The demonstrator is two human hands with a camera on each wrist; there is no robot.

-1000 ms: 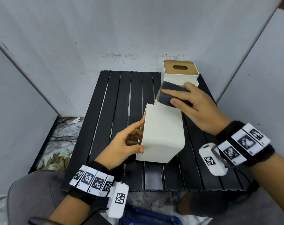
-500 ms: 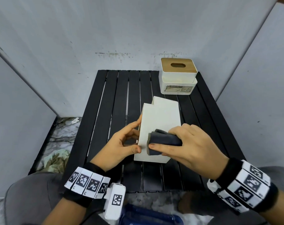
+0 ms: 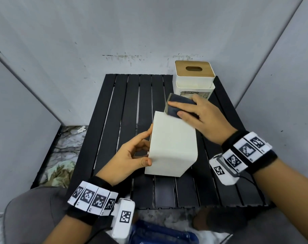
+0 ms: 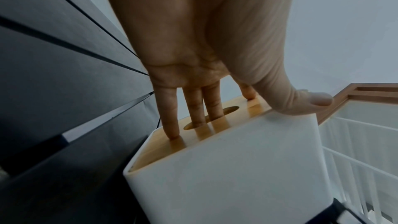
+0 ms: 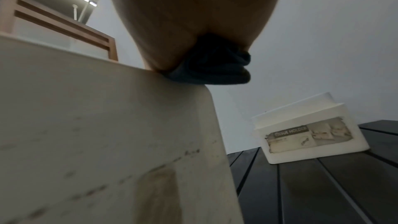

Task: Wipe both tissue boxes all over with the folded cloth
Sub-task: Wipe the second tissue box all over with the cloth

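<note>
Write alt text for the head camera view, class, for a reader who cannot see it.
A right hand presses a folded dark cloth on the far end of a white tissue box lying on its side, steadied by the left hand. A second, wood-lidded tissue box stands upright at the far edge of the black slatted table.

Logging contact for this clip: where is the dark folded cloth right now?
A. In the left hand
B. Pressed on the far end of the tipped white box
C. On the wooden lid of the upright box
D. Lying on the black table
B: the right hand presses the folded cloth onto the far end of the tipped box, which the left hand steadies.
</note>
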